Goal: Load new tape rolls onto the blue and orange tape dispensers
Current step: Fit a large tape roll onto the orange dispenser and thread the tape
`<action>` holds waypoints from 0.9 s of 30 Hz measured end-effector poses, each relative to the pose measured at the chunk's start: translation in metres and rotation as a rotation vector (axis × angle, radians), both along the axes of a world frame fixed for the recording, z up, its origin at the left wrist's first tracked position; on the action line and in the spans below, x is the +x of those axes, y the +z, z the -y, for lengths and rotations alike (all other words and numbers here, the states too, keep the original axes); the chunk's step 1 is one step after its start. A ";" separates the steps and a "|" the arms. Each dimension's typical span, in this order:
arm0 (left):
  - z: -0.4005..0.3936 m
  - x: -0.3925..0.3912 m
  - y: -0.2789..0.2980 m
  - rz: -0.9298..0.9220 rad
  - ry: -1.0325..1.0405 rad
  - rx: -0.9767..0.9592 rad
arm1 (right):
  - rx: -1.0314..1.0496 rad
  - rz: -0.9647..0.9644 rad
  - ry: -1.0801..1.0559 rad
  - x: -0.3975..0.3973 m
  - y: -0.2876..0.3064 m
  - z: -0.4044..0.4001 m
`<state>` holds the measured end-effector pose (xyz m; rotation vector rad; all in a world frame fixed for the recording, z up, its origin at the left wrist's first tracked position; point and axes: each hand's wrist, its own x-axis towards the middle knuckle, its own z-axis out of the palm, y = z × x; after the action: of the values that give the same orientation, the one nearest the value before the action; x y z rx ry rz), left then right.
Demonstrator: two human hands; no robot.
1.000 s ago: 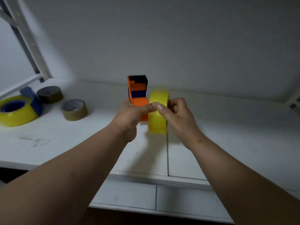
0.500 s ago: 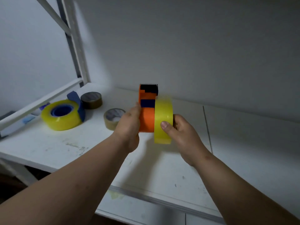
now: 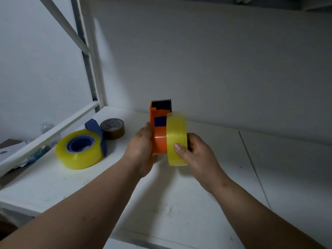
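My left hand (image 3: 142, 150) grips the orange tape dispenser (image 3: 159, 133) from its left side and holds it upright above the white table (image 3: 179, 203). Its dark cutter end points up. My right hand (image 3: 195, 153) holds a yellow tape roll (image 3: 177, 139) on edge, thumb on the roll's outer face, pressed against the dispenser's right side. At the left on the table lies the blue tape dispenser (image 3: 98, 133) with a yellow tape roll (image 3: 79, 151) seated on its blue hub.
A brown tape roll (image 3: 112, 128) lies flat just behind the blue dispenser. A white frame post (image 3: 89, 69) and rail stand at the table's left edge, with papers (image 3: 10, 151) below. A grey wall closes the back.
The view swung left and closer. The yellow roll came tighter against the orange dispenser's right side. My left hand shifted from pinching the tape edge to gripping the dispenser body.
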<state>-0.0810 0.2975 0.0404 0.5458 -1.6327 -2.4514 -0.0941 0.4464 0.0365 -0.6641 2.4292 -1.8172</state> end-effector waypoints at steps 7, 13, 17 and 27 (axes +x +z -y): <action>0.068 0.003 0.008 -0.044 -0.087 -0.066 | 0.061 -0.130 -0.042 0.022 0.001 0.085; 0.108 0.018 0.002 -0.007 -0.200 0.027 | 0.074 -0.125 -0.150 0.043 -0.012 0.128; 0.119 0.031 0.003 -0.027 -0.310 0.062 | 0.091 -0.092 -0.120 0.049 -0.013 0.137; 0.115 0.065 0.004 -0.152 -0.315 -0.028 | 0.073 -0.031 0.001 0.057 -0.006 0.128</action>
<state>-0.0163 0.1820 0.0447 0.0990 -1.8040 -2.6005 -0.0366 0.3184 0.0300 -0.6927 2.5004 -1.7216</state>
